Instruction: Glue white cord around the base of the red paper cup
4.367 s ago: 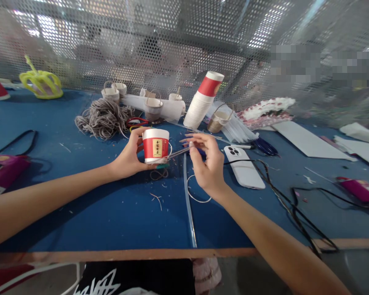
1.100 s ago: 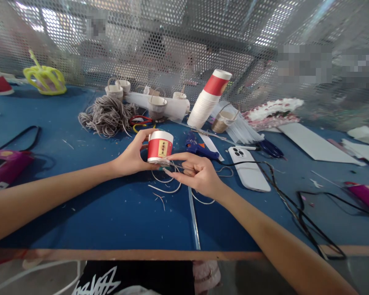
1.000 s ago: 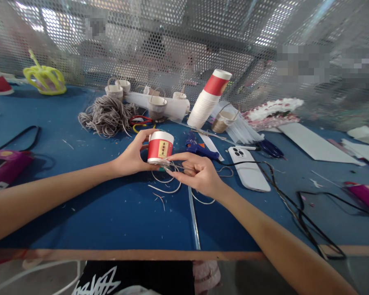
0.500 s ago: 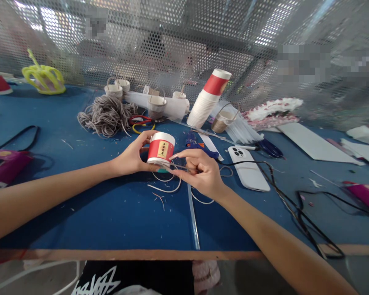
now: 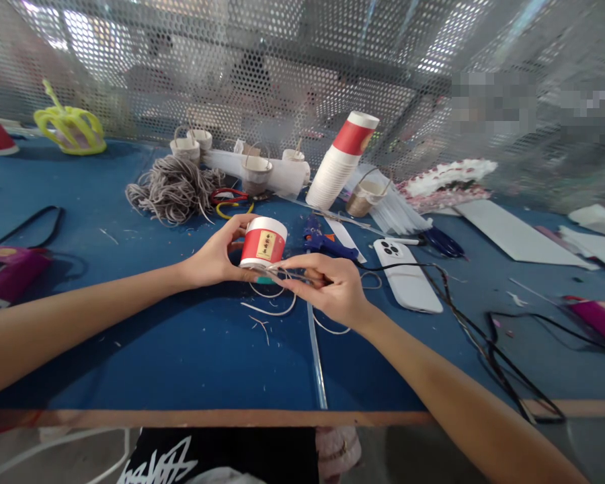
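Nearest, along the bottom of the frame: the blue tabletop [image 5: 181, 349], strewn with white slivers, and a clear rod [image 5: 316, 363] running up toward the middle. Just above it, curled white strips [image 5: 269, 310] lying loose under the hands, seemingly trimmings, so judged to be some way into the cutting, with no handle or cord on the piece yet.

At the centre: left hand [image 5: 214, 255] closed around a short red-and-white paper cup [image 5: 263, 243], thumb on its near side and fingers behind, held tilted just off the tabletop. Right hand [image 5: 333, 292] pinched shut on a thin metal tool [image 5: 288, 273], its tip touching the cup's lower edge; too slim and blurred to tell whether scissors or something else.

Right of centre, just beyond the right hand: a blue glue gun [image 5: 327, 245] and a white phone [image 5: 407, 275] with a black cable across it. Farther up: a grey cord bundle [image 5: 169, 188], small handled cup baskets [image 5: 255, 173], a leaning stack of paper cups [image 5: 340, 165]. At the upper left, a yellow crown [image 5: 70, 128]; behind everything, a perforated metal screen [image 5: 282, 67].
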`<state>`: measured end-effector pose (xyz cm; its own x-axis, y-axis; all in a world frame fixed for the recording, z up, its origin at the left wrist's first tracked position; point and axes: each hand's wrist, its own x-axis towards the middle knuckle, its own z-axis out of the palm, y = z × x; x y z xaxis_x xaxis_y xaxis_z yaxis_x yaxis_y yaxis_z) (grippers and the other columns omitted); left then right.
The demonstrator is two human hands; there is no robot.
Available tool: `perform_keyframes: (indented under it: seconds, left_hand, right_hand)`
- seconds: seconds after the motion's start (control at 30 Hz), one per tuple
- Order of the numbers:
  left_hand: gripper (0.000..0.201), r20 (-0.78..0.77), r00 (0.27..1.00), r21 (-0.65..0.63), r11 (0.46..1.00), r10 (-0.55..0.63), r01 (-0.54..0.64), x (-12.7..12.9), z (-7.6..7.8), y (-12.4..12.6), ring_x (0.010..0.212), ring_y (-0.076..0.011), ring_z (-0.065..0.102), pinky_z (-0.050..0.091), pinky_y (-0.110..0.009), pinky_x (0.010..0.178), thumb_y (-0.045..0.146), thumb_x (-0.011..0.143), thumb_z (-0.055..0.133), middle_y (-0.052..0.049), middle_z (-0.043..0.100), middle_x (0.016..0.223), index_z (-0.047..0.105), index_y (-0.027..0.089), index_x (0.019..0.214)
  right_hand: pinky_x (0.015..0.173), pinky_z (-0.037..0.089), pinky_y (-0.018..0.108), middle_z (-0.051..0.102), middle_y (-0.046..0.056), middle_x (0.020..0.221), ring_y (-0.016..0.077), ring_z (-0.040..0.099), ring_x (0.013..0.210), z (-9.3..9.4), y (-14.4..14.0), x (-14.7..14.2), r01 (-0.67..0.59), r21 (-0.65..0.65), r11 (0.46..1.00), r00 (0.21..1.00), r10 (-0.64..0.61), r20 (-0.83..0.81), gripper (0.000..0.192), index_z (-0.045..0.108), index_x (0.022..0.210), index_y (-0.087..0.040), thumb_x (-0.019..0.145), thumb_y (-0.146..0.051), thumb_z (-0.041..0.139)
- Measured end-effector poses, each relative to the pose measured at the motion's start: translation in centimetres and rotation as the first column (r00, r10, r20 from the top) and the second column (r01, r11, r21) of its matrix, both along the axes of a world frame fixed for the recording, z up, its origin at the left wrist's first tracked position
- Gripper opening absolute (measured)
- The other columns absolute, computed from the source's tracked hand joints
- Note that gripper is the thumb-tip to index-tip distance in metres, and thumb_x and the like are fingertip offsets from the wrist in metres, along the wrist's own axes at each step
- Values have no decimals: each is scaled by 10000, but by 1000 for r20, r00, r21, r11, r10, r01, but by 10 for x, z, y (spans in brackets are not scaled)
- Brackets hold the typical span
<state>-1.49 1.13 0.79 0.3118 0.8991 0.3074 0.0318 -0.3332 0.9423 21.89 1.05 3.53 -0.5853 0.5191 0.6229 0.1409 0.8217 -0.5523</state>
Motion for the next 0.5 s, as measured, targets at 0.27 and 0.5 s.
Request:
perform_keyframes:
  seconds: [0.27, 0.5]
  left_hand:
    - [844, 28, 999, -50, 999, -20, 22, 1, 3, 0, 1056, -265, 661, 549, -437, 931, 249, 499, 926, -76, 625, 1166, 461, 232, 1203]
    - [819, 38, 999, -42, 999, -32, 33, -1, 3, 0, 1089, -283, 659, 535, -478, 979, 278, 516, 921, -84, 629, 1200, 478, 224, 1202]
  right_hand:
    - [399, 206, 221, 391, -107, 503, 51, 225, 434, -1, -1, -1, 34, 34, 999, 999, -33, -19, 140, 712, 975, -229, 837, -228, 736]
    - [415, 304, 210, 645, -45, 657, 40, 322, 426, -1, -3, 1, 104, 271, 957, 995, -98, -34, 91, 684, 915, -230, 837, -222, 731]
